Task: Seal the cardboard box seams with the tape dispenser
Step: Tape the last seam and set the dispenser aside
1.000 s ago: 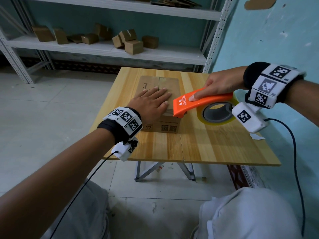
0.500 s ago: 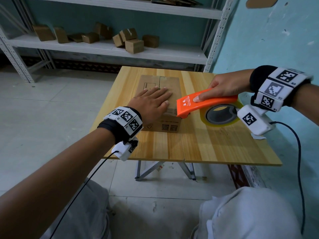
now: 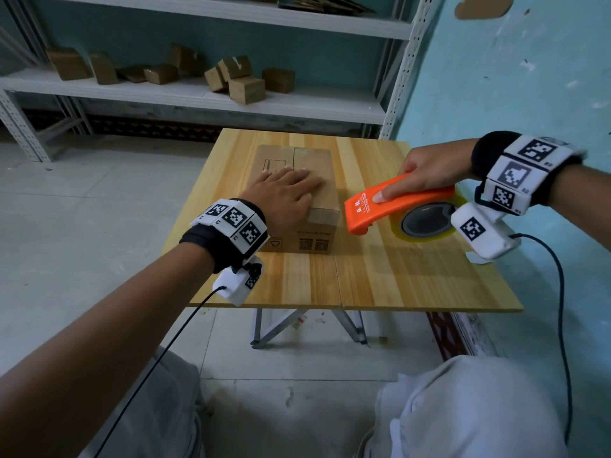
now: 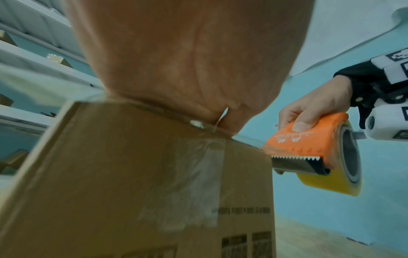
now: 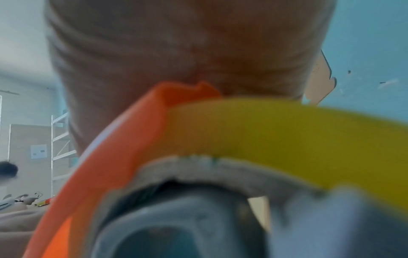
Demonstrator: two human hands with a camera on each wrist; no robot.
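A small cardboard box (image 3: 315,163) stands on the wooden table (image 3: 380,276), flaps closed, with clear tape running down its near side (image 4: 194,183). My left hand (image 3: 284,196) lies flat on the box top, fingers straight. My right hand (image 3: 420,176) grips an orange tape dispenser (image 3: 393,203) with a yellowish tape roll (image 3: 426,223), held just right of the box, a little above the table. Its toothed blade (image 4: 298,158) faces the box's right edge. In the right wrist view the dispenser (image 5: 110,165) and roll (image 5: 276,136) fill the picture, blurred.
A metal shelf rack (image 3: 205,97) behind the table holds several small cardboard boxes (image 3: 244,87). A teal wall (image 3: 515,77) runs close along the table's right side. My knees (image 3: 463,408) are below the table's near edge. Cables hang from both wrists.
My right hand has drawn the dispenser to the right, off the box's right edge. The left hand has stayed flat on the box.
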